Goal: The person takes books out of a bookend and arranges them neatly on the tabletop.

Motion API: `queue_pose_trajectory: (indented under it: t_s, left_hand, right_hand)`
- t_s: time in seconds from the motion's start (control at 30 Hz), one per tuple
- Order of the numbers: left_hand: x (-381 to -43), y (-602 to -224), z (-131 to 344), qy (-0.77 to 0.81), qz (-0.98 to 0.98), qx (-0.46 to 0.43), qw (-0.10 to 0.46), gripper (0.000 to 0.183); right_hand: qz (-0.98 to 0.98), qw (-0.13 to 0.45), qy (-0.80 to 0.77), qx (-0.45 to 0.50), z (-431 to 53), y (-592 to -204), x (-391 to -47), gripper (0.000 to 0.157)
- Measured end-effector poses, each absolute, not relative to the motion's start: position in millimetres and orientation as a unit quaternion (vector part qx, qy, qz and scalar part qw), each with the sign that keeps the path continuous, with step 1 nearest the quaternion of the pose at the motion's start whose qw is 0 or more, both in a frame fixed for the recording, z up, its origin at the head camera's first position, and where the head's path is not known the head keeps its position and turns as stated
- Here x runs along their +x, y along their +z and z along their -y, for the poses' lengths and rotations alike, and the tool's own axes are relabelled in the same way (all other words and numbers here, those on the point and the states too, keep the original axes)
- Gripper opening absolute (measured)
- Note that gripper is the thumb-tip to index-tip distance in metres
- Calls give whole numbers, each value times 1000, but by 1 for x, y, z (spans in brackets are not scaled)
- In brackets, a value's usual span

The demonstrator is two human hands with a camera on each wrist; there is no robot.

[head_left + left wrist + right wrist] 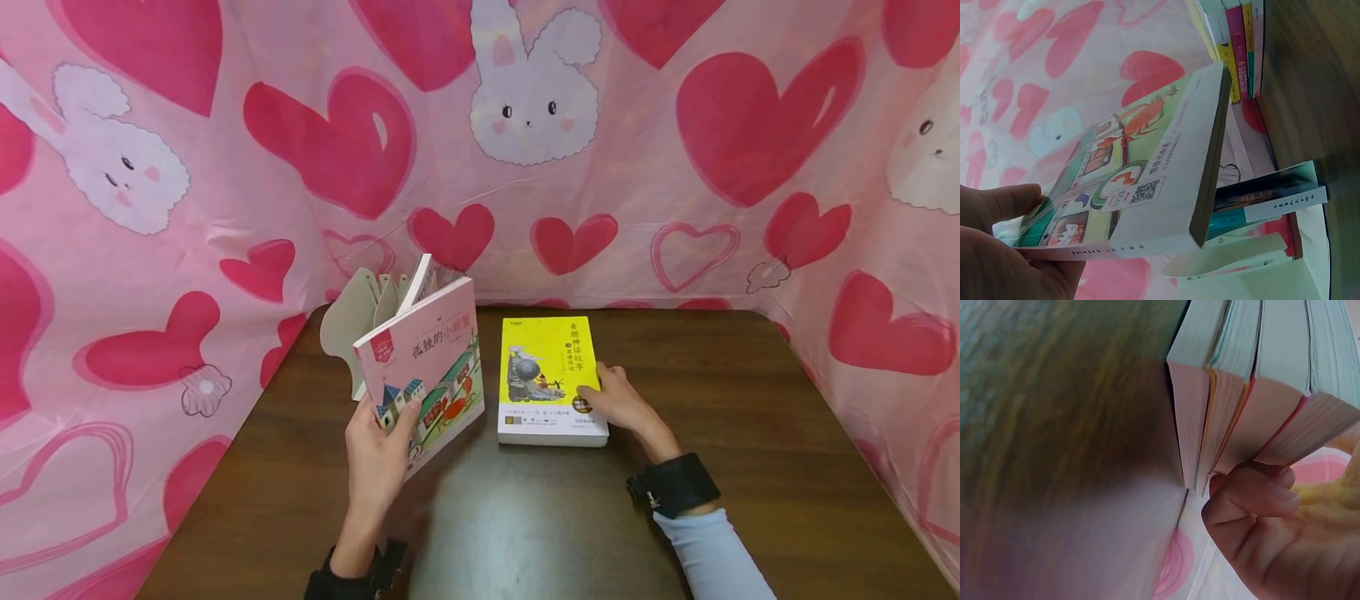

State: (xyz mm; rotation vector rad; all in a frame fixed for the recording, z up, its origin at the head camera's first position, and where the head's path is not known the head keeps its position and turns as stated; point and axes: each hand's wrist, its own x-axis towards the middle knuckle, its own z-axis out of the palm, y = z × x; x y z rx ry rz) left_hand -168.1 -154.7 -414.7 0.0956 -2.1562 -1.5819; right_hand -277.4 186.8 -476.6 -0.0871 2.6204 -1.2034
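Observation:
A pink-covered book (431, 367) is held up and tilted by my left hand (378, 446), thumb across its front and fingers behind it. The left wrist view shows its spine and the thumb (1013, 203) on the cover. Just behind it is a pale bookend (348, 321) with upright dividers, where another book (1266, 203) leans. My right hand (622, 400) grips the right edge of a yellow book (543, 362), the top one of a stack. In the right wrist view its fingers (1254, 494) curl against the edges of the stacked books (1285, 356).
The stack rests flat on a dark wooden table (712, 383). A pink curtain (630, 192) with hearts and rabbits hangs along the table's back and sides. A black band (678, 485) is strapped round the right wrist.

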Motion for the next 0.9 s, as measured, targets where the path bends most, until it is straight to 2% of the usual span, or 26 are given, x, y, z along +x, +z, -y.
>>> queue_pose_trajectory:
  t_s: [0.23,0.57,0.7,0.83,0.9]
  left_hand:
    - [-173,-414,155,-590,775,48,221,32]
    - [-179,-415,154,-612,754,25,238,34]
    - [-180,-415,152,-620,749,28,231,36]
    - [-182,-416,152,-622,749,30,227,37]
    - [-183,-416,152,-624,747,31,229,37]
  right_hand:
    - [-899,130,-418,-30,-186,-475,-278,72]
    - [-903,124,-411,-26,-188,-474,-279,77]
    - [-904,82,-419,-17,-187,-473,-281,77]
    - [-903,18,-428,-28,-185,-469,-281,65]
    - [-901,4,-431,-47,-183,-465,-279,60]
